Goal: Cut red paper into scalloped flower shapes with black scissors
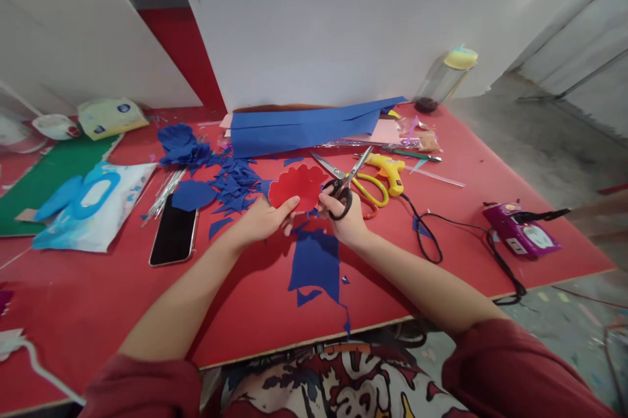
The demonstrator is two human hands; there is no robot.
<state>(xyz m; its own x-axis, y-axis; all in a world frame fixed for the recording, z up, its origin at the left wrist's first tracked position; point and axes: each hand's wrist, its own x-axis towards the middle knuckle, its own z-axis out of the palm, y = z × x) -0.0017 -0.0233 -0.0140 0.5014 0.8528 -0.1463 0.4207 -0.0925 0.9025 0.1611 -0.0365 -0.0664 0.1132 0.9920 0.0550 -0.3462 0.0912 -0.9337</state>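
Observation:
My left hand pinches the lower edge of a red scalloped paper shape above the red table. My right hand has fingers through the black handles of a pair of scissors, blades apart and pointing up beside the red shape's right edge. A blue paper offcut lies just below both hands. Several blue scraps are heaped left of the red shape.
A black phone lies to the left, near a wet-wipe pack. Yellow-handled scissors and a yellow glue gun with a black cord sit right of my hands. Blue paper sheets lean at the back. A purple device lies far right.

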